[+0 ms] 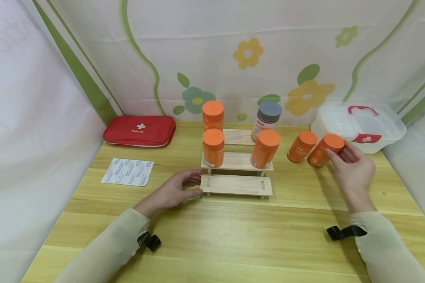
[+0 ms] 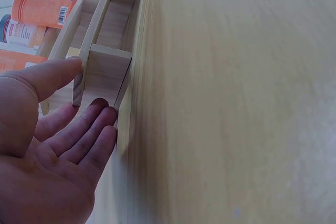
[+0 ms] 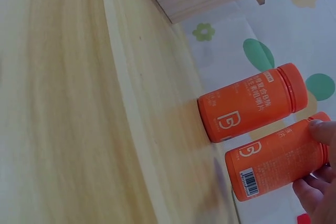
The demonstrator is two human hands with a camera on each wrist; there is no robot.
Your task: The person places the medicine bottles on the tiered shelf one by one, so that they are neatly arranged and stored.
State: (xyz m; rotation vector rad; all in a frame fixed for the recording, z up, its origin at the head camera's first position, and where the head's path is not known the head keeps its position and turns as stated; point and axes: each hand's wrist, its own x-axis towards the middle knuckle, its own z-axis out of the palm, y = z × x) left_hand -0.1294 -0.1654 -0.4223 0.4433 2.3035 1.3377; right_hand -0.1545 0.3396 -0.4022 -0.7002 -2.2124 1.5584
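A three-step wooden rack (image 1: 236,184) stands mid-table. Relaxed fingers of my left hand (image 1: 173,190) touch the left end of its lowest step; the left wrist view shows the thumb (image 2: 65,69) against the board's edge. My right hand (image 1: 355,173) grips an orange bottle (image 1: 320,153) near its lid, slightly tilted; whether its base touches the table, I cannot tell. Close on its left stands another orange bottle (image 1: 300,149). Two orange bottles sit on the middle step, left (image 1: 213,151) and right (image 1: 263,151). The top step bears an orange bottle (image 1: 213,114) and a grey-lidded bottle (image 1: 265,122).
At the back left lies a red first-aid pouch (image 1: 141,131), with a white printed blister sheet (image 1: 127,172) in front of it. A white box with a clear lid and red cross (image 1: 361,122) stands behind my right hand. A printed curtain (image 1: 205,47) closes the back.
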